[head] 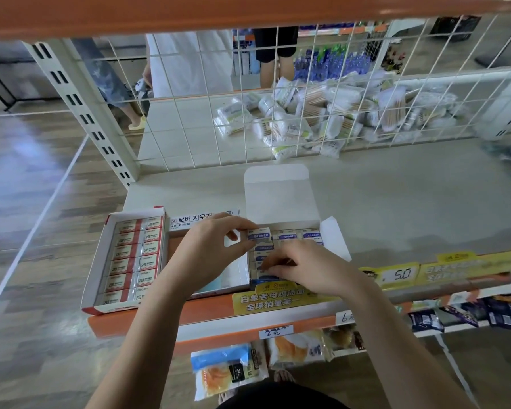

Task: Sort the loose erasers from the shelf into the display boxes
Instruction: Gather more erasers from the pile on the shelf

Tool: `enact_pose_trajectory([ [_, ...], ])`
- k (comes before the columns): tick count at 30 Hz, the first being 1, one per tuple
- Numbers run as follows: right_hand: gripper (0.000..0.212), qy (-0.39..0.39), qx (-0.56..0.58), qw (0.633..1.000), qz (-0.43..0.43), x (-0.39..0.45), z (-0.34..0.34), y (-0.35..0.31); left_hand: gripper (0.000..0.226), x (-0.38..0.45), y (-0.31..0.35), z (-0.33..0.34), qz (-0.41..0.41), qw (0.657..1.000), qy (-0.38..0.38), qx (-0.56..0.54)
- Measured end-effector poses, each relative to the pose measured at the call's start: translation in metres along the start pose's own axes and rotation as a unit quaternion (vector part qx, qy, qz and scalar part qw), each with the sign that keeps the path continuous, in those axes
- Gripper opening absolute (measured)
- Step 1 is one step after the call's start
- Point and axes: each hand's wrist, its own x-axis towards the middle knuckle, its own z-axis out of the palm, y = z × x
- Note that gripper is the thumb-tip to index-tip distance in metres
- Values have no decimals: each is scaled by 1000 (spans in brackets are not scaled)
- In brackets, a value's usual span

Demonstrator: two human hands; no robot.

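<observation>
Fingers — white, blue-banded eraser

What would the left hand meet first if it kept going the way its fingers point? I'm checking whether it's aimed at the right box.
Probably the blue-labelled erasers in the open box; the left hand already pinches one eraser at that box's edge.

Wood-plank floor, white wire mesh behind orange-edged shelf, bright daylight
</observation>
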Motion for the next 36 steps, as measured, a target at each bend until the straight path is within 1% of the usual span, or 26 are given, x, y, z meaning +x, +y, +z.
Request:
enact_pose_trajectory([
  [2, 23, 23, -1, 1000, 10, -8, -7, 2, 27, 1, 4, 0, 15, 999, -7, 37],
  [7, 27, 142, -53, 988, 38, -34, -36, 18, 27, 10, 25, 2, 61, 990, -53, 113],
  [10, 26, 206, -66, 974, 61, -46, -48, 28, 28, 19, 40, 10, 83, 980, -108, 146],
  [13, 27, 239, -67, 966, 72, -53, -49, 36, 30, 30, 48, 18, 83, 966, -184, 164],
  [18, 29, 265, -62, 959, 77, -55, -46, 45, 29, 40, 50, 31, 88, 947, -250, 179],
  [24, 27, 272, -53, 958, 74, -52, -45, 49, 27, 43, 45, 35, 102, 935, -288, 183],
  [29, 26, 270, -46, 959, 79, -46, -41, 49, 21, 43, 43, 33, 92, 935, -305, 152],
  [33, 24, 273, -46, 957, 82, -41, -39, 51, 21, 46, 44, 35, 92, 934, -306, 158],
  [36, 24, 273, -46, 958, 81, -40, -39, 52, 25, 50, 50, 38, 107, 935, -302, 152],
])
